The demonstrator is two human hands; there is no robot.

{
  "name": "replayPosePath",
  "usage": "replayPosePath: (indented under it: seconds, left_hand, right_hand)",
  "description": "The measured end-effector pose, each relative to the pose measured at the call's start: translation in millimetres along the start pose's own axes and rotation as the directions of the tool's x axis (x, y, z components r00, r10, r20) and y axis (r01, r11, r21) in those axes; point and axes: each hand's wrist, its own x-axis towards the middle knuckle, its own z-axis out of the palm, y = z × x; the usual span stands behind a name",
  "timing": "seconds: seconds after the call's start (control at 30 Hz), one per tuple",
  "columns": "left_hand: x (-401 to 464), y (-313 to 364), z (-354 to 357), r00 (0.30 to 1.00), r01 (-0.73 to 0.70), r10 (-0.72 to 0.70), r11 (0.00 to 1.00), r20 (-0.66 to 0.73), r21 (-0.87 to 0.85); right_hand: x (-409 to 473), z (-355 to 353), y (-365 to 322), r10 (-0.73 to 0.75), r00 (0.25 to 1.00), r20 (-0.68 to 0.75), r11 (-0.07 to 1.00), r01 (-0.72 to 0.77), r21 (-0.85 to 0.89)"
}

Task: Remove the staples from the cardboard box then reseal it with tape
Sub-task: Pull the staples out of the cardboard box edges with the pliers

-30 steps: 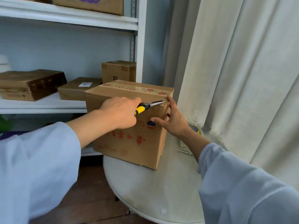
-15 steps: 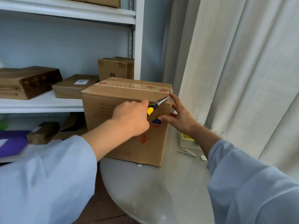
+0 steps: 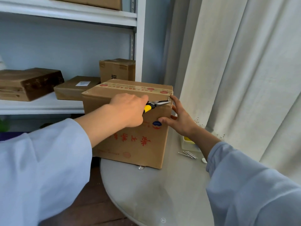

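Note:
A brown cardboard box [image 3: 133, 144] with red print and printed tape along its top stands on a round white table [image 3: 159, 193]. My left hand [image 3: 128, 110] grips yellow-handled needle-nose pliers [image 3: 156, 105], whose tips reach the box's top right front corner, where a small metal staple [image 3: 169, 97] shows. My right hand [image 3: 179, 118] rests on that right front corner of the box, fingers spread, thumb on the front face.
Loose nails [image 3: 188, 154] and a clear tray with a yellow thing [image 3: 189, 142] lie on the table to the box's right. A nail head [image 3: 141, 167] lies under the box's front edge. White shelves [image 3: 40, 103] with several cardboard boxes stand behind; a curtain [image 3: 244, 79] hangs right.
My left hand pushed the pliers rightward until their tips reached the box's top right corner. The right hand stayed on that corner. The view shifted slightly.

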Motion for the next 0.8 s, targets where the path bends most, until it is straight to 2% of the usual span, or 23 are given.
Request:
replayPosePath:
  seconds: [0.2,0.3,0.43,0.53,0.67,0.8]
  left_hand:
    - [1,-2,-1,0.997,0.031,-0.019,0.988,0.079,-0.153]
    - [-7,12,16,0.997,0.078,-0.077,0.965,0.016,-0.249]
    - [-17,28,30,0.991,0.098,-0.120,0.956,-0.064,-0.277]
    - [-17,24,29,0.996,0.074,-0.084,0.968,-0.034,-0.239]
    - [-6,10,10,0.999,0.034,-0.034,0.997,0.004,-0.071]
    - [5,-2,-7,0.997,-0.025,0.025,1.000,0.066,0.005]
  right_hand:
    - [1,1,4,0.001,1.000,-0.003,1.000,-0.001,-0.005]
    - [2,0,5,-0.002,1.000,-0.008,1.000,0.001,-0.022]
    - [2,1,3,-0.003,1.000,-0.011,1.000,0.003,-0.031]
    - [0,3,3,-0.008,1.000,-0.009,0.999,0.008,-0.035]
    - [0,1,2,-0.019,1.000,0.002,1.000,0.019,-0.013]
    - [-1,1,1,-0.021,1.000,0.015,1.000,0.021,0.021]
